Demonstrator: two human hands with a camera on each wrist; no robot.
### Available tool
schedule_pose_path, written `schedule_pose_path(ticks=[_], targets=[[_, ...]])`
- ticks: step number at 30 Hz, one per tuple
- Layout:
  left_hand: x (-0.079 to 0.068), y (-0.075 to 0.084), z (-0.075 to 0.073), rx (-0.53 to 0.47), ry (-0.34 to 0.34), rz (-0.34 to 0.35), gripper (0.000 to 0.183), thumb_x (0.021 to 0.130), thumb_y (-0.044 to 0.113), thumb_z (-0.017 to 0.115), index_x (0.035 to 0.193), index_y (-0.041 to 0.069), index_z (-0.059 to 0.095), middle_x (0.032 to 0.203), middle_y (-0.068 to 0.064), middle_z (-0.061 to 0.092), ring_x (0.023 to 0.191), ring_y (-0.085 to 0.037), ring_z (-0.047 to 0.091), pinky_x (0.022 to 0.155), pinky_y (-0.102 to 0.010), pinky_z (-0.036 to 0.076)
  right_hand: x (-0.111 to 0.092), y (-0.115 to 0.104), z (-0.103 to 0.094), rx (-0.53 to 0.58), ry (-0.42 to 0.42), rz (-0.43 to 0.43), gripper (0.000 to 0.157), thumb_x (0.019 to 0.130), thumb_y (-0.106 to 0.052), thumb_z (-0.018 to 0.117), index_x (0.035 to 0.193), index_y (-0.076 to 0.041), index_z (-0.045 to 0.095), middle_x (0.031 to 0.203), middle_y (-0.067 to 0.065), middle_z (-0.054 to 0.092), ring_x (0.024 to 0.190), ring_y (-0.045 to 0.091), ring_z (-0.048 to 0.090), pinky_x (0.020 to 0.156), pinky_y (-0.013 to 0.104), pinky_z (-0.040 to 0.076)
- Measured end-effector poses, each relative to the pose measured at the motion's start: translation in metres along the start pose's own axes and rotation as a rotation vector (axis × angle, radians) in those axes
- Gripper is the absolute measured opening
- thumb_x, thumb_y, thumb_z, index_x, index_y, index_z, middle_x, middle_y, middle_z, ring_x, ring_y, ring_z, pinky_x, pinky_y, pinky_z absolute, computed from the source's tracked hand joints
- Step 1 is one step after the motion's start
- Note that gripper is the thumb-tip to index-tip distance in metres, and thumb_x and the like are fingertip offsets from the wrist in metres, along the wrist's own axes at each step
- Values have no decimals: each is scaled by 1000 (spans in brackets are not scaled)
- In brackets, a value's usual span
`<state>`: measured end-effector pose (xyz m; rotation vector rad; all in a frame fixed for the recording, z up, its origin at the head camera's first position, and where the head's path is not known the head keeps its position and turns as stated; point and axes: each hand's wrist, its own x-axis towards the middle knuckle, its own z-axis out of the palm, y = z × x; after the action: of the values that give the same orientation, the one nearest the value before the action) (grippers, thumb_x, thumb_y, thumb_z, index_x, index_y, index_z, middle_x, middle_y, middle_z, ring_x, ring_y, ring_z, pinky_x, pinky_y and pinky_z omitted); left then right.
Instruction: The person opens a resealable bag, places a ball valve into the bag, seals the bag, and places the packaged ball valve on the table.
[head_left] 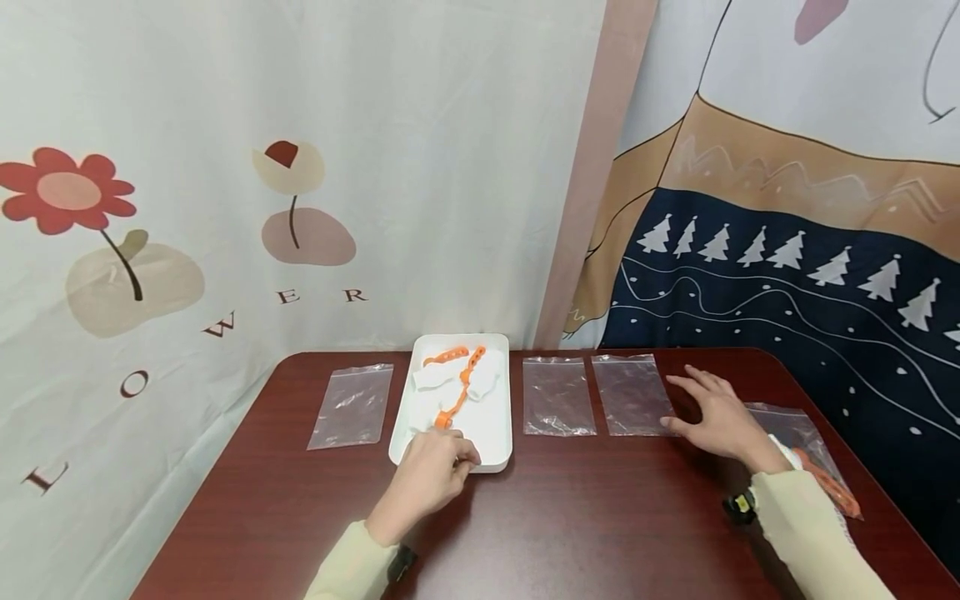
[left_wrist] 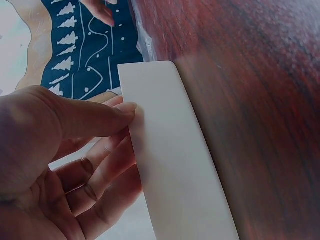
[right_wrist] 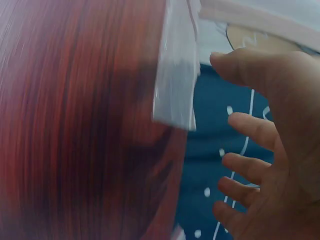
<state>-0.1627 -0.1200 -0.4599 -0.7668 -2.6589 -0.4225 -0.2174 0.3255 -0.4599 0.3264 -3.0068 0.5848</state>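
Note:
A white tray (head_left: 489,446) stands at the middle back, holding orange strips with holes (head_left: 474,365) and white soft-looking pieces (head_left: 435,377). My left hand (head_left: 431,471) pinches the tray's near rim; in the left wrist view its thumb lies over the edge and its fingers are inside the wall (left_wrist: 167,145). Over at the right, my right hand (head_left: 716,417) hovers with fingers spread, beside a flat clear zip bag (head_left: 632,396). The right wrist view shows nothing between its fingers. Its forearm partly covers another clear bag (head_left: 795,425) with orange and white items inside.
Another flat clear bag (head_left: 558,398) lies just right of the tray, and one more (head_left: 352,408) to its left. All stand on a dark red wood table (head_left: 555,525). Printed curtains (head_left: 450,208) hang behind its back edge.

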Motion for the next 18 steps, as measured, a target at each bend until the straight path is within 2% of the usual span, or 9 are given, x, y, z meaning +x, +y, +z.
schedule_pose_path(ticks=[10,18], targets=[[1,-1,0,-8,0,4,19,72,4,79,75,23,79,73,11,69,74,-15,67,60,-28,48,26,-26,32,65,-90,-21,71,91,-37,74,152,-9,48,162,29,30,147,50,26,111,76,31],[0,-1,0,-8,-23,-7,17,73,7,81,76,24,79,72,12,68,74,-15,66,61,-28,48,26,-34,41,62,-133,-31,62,93,-32,72,146,-4,55,158,32,36,144,52,32,111,74,34]])
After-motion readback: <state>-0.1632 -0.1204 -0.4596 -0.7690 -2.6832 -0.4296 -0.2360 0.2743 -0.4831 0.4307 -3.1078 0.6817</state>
